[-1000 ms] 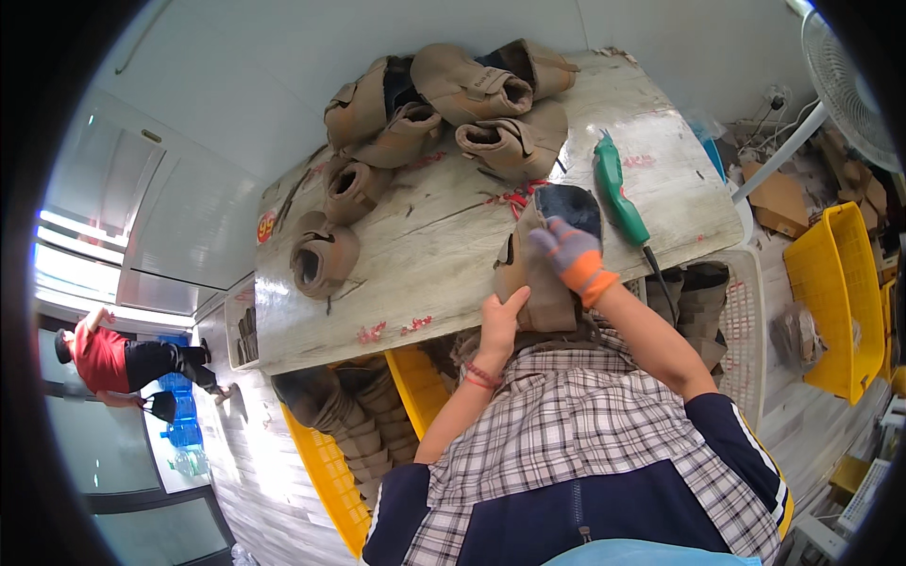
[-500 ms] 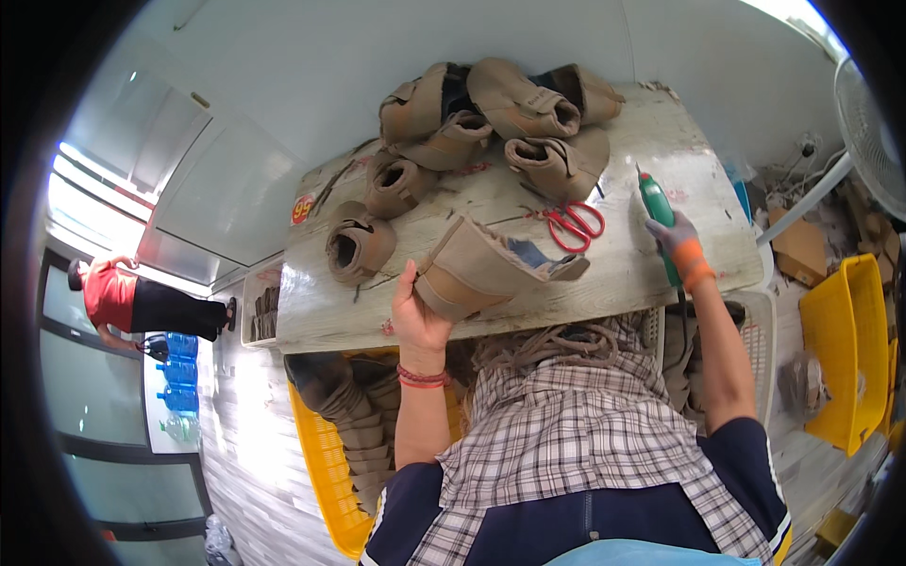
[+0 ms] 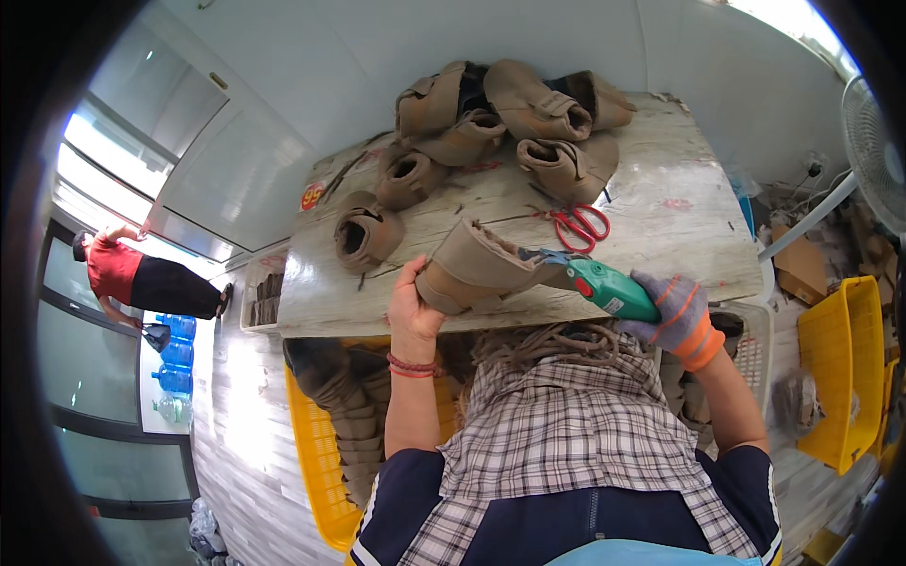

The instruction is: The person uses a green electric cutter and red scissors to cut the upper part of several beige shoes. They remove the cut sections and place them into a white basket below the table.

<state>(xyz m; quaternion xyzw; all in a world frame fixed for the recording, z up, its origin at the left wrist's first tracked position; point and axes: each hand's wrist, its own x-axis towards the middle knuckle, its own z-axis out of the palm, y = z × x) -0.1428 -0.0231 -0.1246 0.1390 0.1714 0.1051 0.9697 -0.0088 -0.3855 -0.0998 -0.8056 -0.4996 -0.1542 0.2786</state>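
My bare left hand [image 3: 415, 304] grips a tan shoe upper [image 3: 475, 269] by its left end, holding it over the table's near edge. Fuzzy lining shows along its upper rim, and dark blue material at its right end. In a grey and orange glove, my right hand [image 3: 672, 316] is wrapped round a green handheld power tool [image 3: 615, 289]. The tool's front end meets the right end of the upper; its tip is hidden there. Red-handled scissors [image 3: 581, 226] lie on the table just beyond. Several more tan shoe uppers [image 3: 552, 113] are heaped at the back.
The pale worktable [image 3: 679, 217] has a yellow crate [image 3: 316, 472] of stacked uppers below its left side. A white basket [image 3: 753, 354] stands at its right. Further right are a fan [image 3: 873, 141] and yellow bins [image 3: 840, 368]. Another person [image 3: 142, 274] is far left.
My right hand has brought the green tool left and nearer, from over the table's right side to the upper's right end. The upper stays in my left hand, nearly in place.
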